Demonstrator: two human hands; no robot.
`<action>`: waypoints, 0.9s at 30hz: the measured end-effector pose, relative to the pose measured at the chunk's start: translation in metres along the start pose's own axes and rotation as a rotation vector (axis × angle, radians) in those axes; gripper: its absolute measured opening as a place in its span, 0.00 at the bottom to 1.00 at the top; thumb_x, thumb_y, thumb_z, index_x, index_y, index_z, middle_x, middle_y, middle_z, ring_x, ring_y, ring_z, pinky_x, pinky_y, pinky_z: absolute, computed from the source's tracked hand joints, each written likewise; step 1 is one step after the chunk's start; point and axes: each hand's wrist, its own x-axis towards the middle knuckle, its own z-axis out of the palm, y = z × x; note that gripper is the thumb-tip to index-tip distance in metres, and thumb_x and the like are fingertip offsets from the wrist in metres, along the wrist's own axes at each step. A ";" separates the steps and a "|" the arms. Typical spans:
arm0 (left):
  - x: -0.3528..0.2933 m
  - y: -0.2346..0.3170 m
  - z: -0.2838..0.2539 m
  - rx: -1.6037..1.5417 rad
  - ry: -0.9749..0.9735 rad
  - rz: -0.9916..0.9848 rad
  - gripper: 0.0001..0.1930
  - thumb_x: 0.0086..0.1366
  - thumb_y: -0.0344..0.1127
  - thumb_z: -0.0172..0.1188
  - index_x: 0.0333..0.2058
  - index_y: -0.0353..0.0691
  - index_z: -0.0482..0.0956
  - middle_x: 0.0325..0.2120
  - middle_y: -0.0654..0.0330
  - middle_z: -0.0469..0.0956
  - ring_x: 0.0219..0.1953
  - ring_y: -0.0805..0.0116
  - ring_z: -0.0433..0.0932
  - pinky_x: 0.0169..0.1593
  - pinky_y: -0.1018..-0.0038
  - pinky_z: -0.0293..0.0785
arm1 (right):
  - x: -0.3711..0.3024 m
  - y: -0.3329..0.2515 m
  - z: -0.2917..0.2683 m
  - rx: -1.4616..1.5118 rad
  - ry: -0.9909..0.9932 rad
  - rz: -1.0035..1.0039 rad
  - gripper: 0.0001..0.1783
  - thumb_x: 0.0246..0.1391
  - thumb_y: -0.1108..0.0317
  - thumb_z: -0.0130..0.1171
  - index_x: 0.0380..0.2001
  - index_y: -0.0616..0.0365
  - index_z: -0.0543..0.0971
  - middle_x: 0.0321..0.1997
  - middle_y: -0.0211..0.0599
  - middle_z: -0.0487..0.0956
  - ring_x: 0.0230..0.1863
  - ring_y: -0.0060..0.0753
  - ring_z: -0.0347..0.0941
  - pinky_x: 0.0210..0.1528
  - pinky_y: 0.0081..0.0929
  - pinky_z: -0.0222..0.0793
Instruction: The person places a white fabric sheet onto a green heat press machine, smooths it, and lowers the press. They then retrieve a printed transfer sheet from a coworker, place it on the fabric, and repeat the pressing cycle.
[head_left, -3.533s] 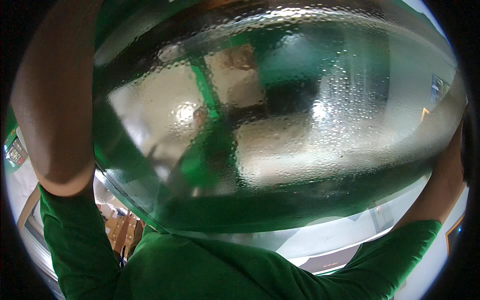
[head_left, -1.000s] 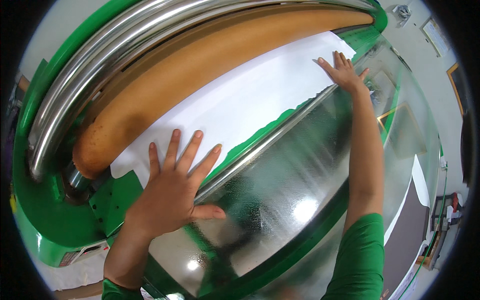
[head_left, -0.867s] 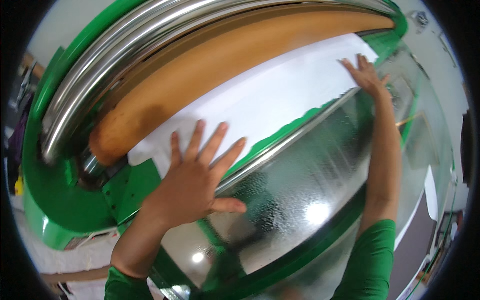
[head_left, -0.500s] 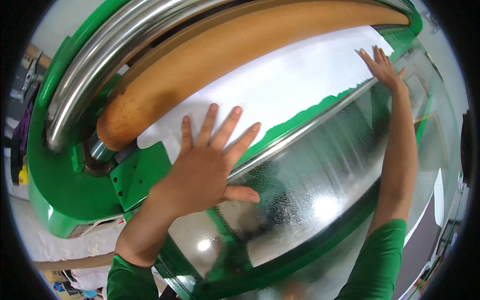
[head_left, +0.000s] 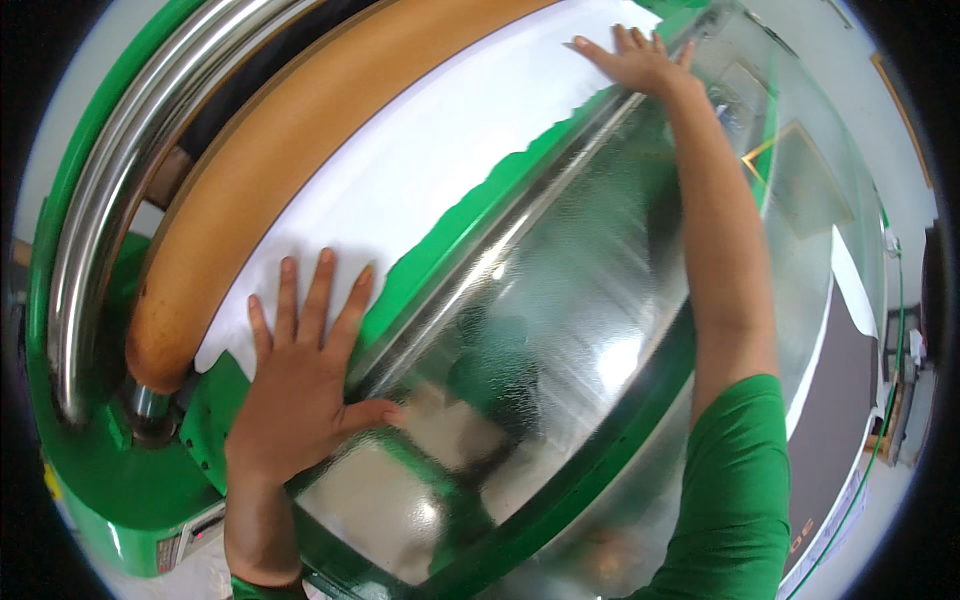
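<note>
A white sheet (head_left: 400, 170) with one ragged edge lies flat along a long orange-brown roller (head_left: 240, 200), on the green bed (head_left: 450, 222) of a machine. My left hand (head_left: 300, 395) is open, palm down, fingers spread over the sheet's near end, its thumb over the shiny panel (head_left: 570, 320). At the far end, my right hand (head_left: 645, 68) also lies open with the fingers apart on the sheet and by its edge. Neither hand grips anything. Where the sheet meets the roller, I cannot tell whether its edge runs underneath.
Polished metal tubes (head_left: 95, 230) curve behind the roller inside a green frame (head_left: 45, 290). A metal bar (head_left: 490, 255) borders the bed on my side. To the right lies a dark panel with a white edge (head_left: 845, 410), and a thin green cord (head_left: 850, 510) runs past it.
The view has turned, so the roller and sheet stand steeper in it. Both hands stay spread on the sheet and appear farther left; the right also appears higher, the left lower.
</note>
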 end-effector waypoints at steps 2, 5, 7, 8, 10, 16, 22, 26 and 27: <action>-0.001 -0.001 0.003 0.001 0.012 -0.007 0.66 0.48 0.89 0.41 0.77 0.48 0.48 0.78 0.44 0.37 0.78 0.33 0.34 0.72 0.30 0.31 | 0.007 0.001 0.002 -0.021 -0.024 -0.003 0.72 0.45 0.06 0.29 0.78 0.52 0.52 0.83 0.46 0.49 0.83 0.53 0.39 0.76 0.75 0.17; -0.004 -0.003 0.006 0.019 0.048 0.001 0.65 0.49 0.89 0.41 0.77 0.49 0.48 0.78 0.44 0.40 0.78 0.32 0.35 0.72 0.30 0.35 | 0.024 0.011 0.010 -0.096 -0.060 -0.055 0.68 0.45 0.06 0.26 0.79 0.40 0.51 0.84 0.38 0.46 0.83 0.54 0.37 0.74 0.80 0.16; -0.007 -0.003 0.007 0.022 0.065 0.026 0.65 0.49 0.89 0.42 0.77 0.50 0.48 0.77 0.44 0.41 0.77 0.30 0.37 0.72 0.29 0.38 | 0.032 0.019 0.020 -0.141 -0.082 -0.103 0.65 0.43 0.05 0.26 0.79 0.30 0.49 0.84 0.29 0.44 0.83 0.57 0.35 0.72 0.83 0.15; -0.007 -0.004 0.006 0.006 0.065 0.021 0.65 0.49 0.88 0.43 0.77 0.50 0.48 0.77 0.44 0.41 0.77 0.30 0.38 0.72 0.30 0.38 | 0.038 0.022 0.024 -0.167 -0.054 -0.112 0.65 0.42 0.05 0.26 0.79 0.27 0.48 0.85 0.27 0.43 0.83 0.57 0.35 0.72 0.84 0.15; -0.009 -0.003 0.006 -0.033 0.070 0.023 0.64 0.49 0.88 0.43 0.77 0.51 0.48 0.77 0.44 0.41 0.77 0.30 0.39 0.72 0.30 0.39 | 0.046 0.026 0.030 -0.192 -0.040 -0.072 0.68 0.38 0.03 0.27 0.79 0.28 0.48 0.85 0.29 0.43 0.83 0.57 0.34 0.72 0.85 0.15; -0.012 -0.003 0.006 -0.039 0.091 0.020 0.63 0.49 0.86 0.47 0.77 0.52 0.48 0.77 0.46 0.42 0.77 0.30 0.41 0.72 0.32 0.41 | 0.054 0.032 0.032 -0.178 -0.098 -0.055 0.71 0.35 0.03 0.30 0.79 0.30 0.48 0.84 0.32 0.43 0.83 0.55 0.34 0.71 0.87 0.16; -0.010 -0.012 0.000 -0.112 0.072 0.054 0.63 0.49 0.86 0.47 0.76 0.50 0.51 0.77 0.47 0.45 0.77 0.32 0.42 0.74 0.35 0.41 | 0.051 0.034 0.035 -0.174 -0.076 -0.065 0.70 0.35 0.03 0.30 0.79 0.29 0.49 0.85 0.30 0.43 0.84 0.54 0.34 0.71 0.86 0.16; -0.010 -0.026 -0.006 -0.175 0.006 0.093 0.65 0.46 0.88 0.46 0.76 0.50 0.53 0.77 0.48 0.46 0.77 0.33 0.41 0.74 0.35 0.40 | 0.057 0.036 0.042 -0.154 -0.038 -0.084 0.68 0.35 0.02 0.29 0.78 0.22 0.50 0.85 0.26 0.43 0.83 0.55 0.34 0.71 0.85 0.16; -0.011 -0.026 -0.005 -0.191 0.040 0.116 0.65 0.46 0.88 0.46 0.76 0.50 0.53 0.78 0.48 0.46 0.77 0.33 0.41 0.74 0.35 0.40 | 0.060 0.037 0.044 -0.142 -0.031 -0.071 0.67 0.35 0.02 0.29 0.78 0.21 0.50 0.85 0.25 0.43 0.83 0.54 0.34 0.71 0.85 0.16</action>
